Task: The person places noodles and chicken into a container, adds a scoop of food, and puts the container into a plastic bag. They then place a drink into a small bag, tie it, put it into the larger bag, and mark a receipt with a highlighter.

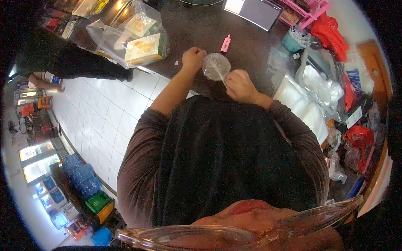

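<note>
Between my two hands, over the dark table, is a clear round plastic piece (215,66) with a pale line running across it toward the lower right. My left hand (194,58) is closed, its fingers pinching at the upper left edge of the plastic. Opposite it, my right hand (242,86) is also closed, at the lower right edge, where a pale narrow strip (222,77) meets the fingers. A pink highlighter (225,43) lies just beyond the plastic. To the left of my left hand is a tiny white scrap (176,63).
Boxes in a clear plastic bag (144,48) stand at the left table edge. A tablet (253,13) and a pink basket (307,10) are at the back. Clear plastic bags (299,104) and a teal cup (295,38) crowd the right. Another person (79,62) stands at far left.
</note>
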Motion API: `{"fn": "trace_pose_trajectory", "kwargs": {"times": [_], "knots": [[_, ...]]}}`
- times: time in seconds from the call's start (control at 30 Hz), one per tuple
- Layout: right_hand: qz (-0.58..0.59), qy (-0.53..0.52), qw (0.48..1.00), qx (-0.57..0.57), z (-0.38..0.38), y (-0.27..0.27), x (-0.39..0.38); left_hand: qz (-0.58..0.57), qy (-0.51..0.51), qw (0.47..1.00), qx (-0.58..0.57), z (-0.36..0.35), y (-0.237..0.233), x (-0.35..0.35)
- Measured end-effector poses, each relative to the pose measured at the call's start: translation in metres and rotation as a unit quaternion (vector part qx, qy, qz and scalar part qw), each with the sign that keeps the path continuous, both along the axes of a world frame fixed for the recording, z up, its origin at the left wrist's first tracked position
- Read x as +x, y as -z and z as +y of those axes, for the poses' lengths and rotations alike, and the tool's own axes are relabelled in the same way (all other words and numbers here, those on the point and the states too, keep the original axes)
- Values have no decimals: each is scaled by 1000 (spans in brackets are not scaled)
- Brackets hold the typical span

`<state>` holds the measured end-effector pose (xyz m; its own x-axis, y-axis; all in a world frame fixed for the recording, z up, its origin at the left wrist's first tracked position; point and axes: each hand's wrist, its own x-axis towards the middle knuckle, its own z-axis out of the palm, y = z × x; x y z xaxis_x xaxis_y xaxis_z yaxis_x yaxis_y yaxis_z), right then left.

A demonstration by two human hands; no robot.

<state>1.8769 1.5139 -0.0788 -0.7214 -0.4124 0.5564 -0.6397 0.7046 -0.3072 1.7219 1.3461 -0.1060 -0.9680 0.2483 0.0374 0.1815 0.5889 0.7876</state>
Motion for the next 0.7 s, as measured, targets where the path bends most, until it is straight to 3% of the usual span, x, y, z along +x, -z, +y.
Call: {"fn": "trace_pose_trajectory", "kwargs": {"times": [0.07, 0.17, 0.27, 0.33, 0.43, 0.6, 0.7], "knots": [[-19, 8, 1000, 16, 7, -5, 0, -7, 2, 1000, 3, 4, 2, 8], [-51, 65, 993, -81, 18, -37, -16, -150, 28, 978, 143, -1, -10, 1], [-107, 164, 963, -186, 44, -34, -81, -155, 23, 969, 191, -26, -32, 7], [-89, 225, 970, -22, 69, -19, -140, -55, 20, 978, 202, -50, -32, 15], [-197, 309, 912, 185, 85, -3, -194, 19, -7, 993, 112, -100, -32, 27], [-270, 344, 869, 231, 110, 49, -250, 76, -133, 988, 6, -182, -41, 44], [-237, 381, 861, 240, 116, 54, -258, 121, -187, 975, -18, -222, -46, 41]]}}
